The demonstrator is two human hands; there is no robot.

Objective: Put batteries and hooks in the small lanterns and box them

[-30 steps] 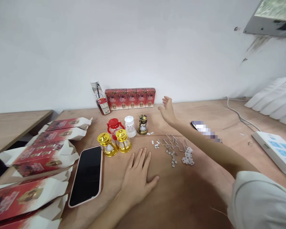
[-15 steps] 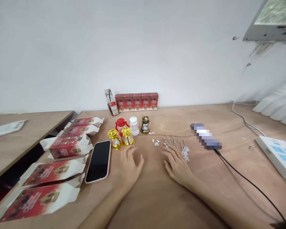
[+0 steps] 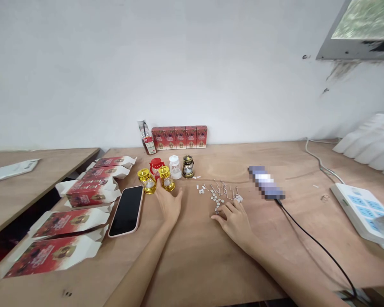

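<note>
My left hand (image 3: 168,204) reaches up to the front gold mini lantern (image 3: 166,179), its fingertips close to or touching the lantern's left side and its thumb spread apart. Beside it stands another gold lantern (image 3: 146,181). Behind these are a red lantern (image 3: 156,165), a white one (image 3: 175,167) and a dark bronze one (image 3: 188,166). My right hand (image 3: 234,221) rests with bent, parted fingers at the near edge of several small silvery discs (image 3: 216,199). Small white pieces (image 3: 239,198) show just beyond its fingertips, next to bent metal wires (image 3: 224,187).
Opened red printed boxes (image 3: 64,224) line the table's left side, beside a black-screened phone (image 3: 126,211). Closed red boxes (image 3: 180,137) and a bottle (image 3: 149,143) stand by the wall. On the right are a blurred-out phone (image 3: 269,183) with a black cable and a white power strip (image 3: 360,211).
My left hand has moved forward to the front gold lantern. My right hand has drawn back slightly, uncovering the silvery discs. The whole view has shifted a little.
</note>
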